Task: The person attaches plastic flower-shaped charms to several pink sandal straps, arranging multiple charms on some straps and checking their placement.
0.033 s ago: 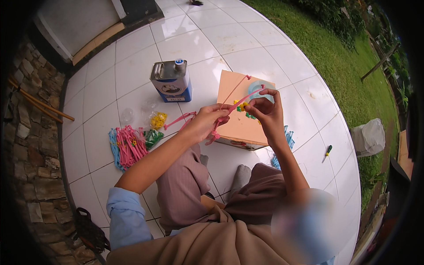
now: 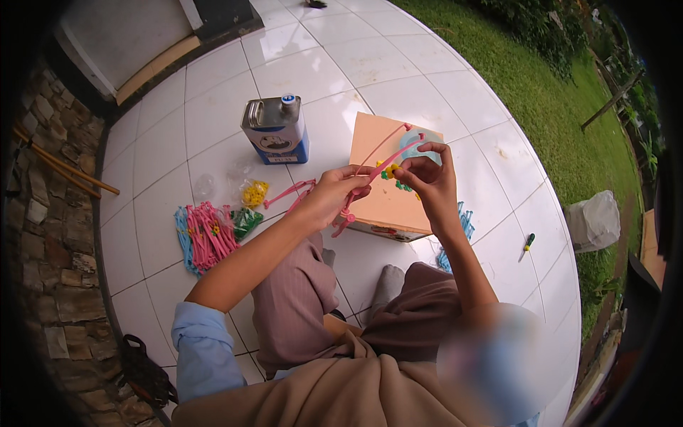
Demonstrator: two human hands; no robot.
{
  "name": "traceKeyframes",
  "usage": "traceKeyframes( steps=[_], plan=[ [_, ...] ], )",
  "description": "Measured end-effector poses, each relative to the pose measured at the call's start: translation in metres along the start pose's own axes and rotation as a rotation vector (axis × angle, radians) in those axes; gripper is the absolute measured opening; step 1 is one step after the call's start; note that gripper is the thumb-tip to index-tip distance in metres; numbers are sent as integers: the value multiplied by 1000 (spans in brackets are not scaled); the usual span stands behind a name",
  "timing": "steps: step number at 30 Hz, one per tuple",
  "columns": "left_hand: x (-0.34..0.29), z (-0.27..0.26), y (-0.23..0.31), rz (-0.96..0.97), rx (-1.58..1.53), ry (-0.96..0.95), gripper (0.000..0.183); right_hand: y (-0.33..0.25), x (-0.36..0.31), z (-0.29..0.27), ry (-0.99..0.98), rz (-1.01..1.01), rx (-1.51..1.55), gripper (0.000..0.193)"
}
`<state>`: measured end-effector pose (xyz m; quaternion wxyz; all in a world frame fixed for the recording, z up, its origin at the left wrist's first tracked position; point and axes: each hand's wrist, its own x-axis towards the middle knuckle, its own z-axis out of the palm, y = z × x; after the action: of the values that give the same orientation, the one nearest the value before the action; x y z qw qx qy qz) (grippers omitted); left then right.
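Note:
Over the cardboard box (image 2: 384, 203), my left hand (image 2: 334, 196) is closed on several thin pink plastic strips (image 2: 388, 162) with knobbed ends. The strips fan out toward the far right, and some knobbed ends hang below the hand. My right hand (image 2: 430, 178) is just right of them, thumb and finger pinched together. What is between those fingertips is too small to make out. Small yellow pieces (image 2: 389, 172) and green pieces (image 2: 403, 186) show on the box top beside the fingertips. Behind the right hand, a translucent light-blue dish (image 2: 409, 146) is partly hidden.
Left on the white tiles lie a pile of pink strips (image 2: 211, 231), blue strips (image 2: 185, 245), a bag of yellow pieces (image 2: 254, 193) and a green packet (image 2: 246, 222). A blue-white metal can (image 2: 277, 135) stands beyond. More blue strips (image 2: 466, 220) and a screwdriver (image 2: 529, 242) lie right.
The far knobbed end of one pink strip has shifted slightly to the right, and the ends hanging below my left hand have moved a little. My hands stay in nearly the same place.

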<state>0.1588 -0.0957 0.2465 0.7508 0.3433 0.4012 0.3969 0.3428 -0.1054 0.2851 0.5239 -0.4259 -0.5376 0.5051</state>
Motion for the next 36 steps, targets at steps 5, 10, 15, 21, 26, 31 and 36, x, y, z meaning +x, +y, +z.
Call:
traceKeyframes(
  steps=[5, 10, 15, 21, 26, 31, 36],
  plan=[
    [-7, 13, 6, 230, 98, -10, 15, -11, -1, 4, 43, 56, -12, 44],
    [-13, 24, 13, 362, 184, 73, 35, -15, -1, 4, 86, 76, 49, 46],
    [-12, 24, 8, 484, 148, 79, 37, -16, -1, 12, 130, 96, 151, 47],
    [-18, 33, 12, 477, 183, 113, 38, -17, -2, 16, 171, 88, 175, 47],
    [-14, 30, 6, 589, 168, 80, 38, -17, -2, 18, 177, 63, 164, 46],
    [-18, 37, 9, 566, 199, 126, 40, -16, -2, 18, 181, 16, 148, 44],
    [-18, 38, 9, 566, 199, 125, 41, -12, -2, 19, 161, -36, 155, 44]
  ],
)
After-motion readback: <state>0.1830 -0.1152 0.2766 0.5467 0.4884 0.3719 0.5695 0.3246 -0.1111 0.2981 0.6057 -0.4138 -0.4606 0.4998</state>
